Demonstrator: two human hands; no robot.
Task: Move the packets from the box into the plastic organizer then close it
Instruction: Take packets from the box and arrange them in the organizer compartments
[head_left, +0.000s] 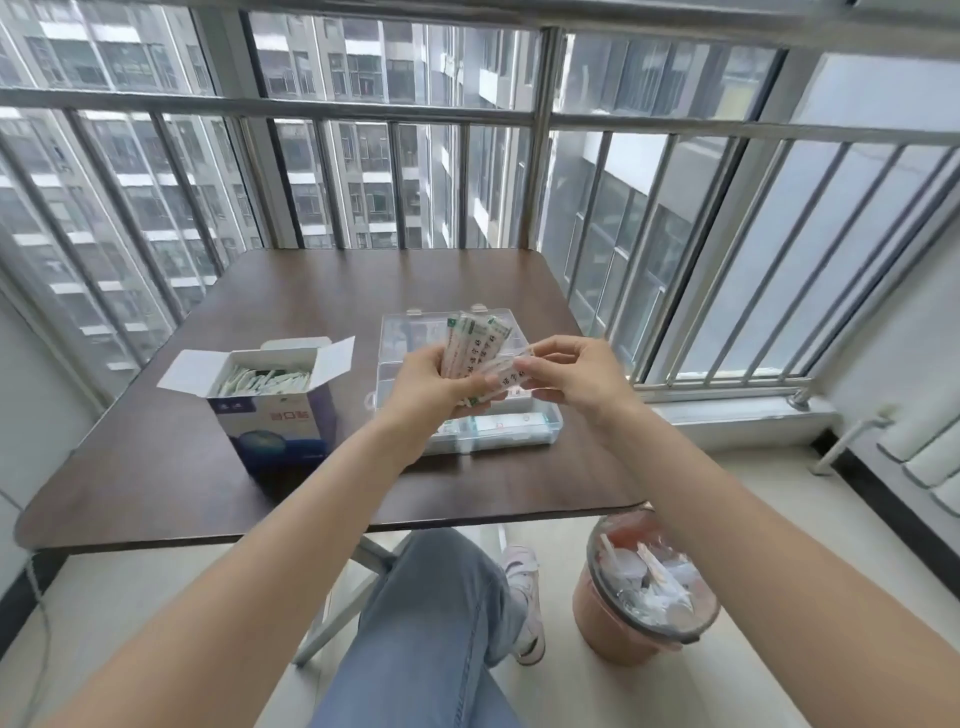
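Brown table (156, 467) holds the clear organizer (545, 426), lid open; above it, left hand (431, 382) grips slim white-and-green packets (470, 345); right hand (576, 376) pinches one; box (270, 415) stands left of it.

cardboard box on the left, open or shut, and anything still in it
Open. The cardboard box stands upright with its top flaps folded outward, and a row of white packets still shows inside.

Balcony setting: dark wood-grain table (156, 467) on pale floor (130, 613); metal window railing (395, 117) behind, grey daylight, high-rise blocks (363, 197) outside; pink waste bin (644, 592) and white radiator (930, 457) at right
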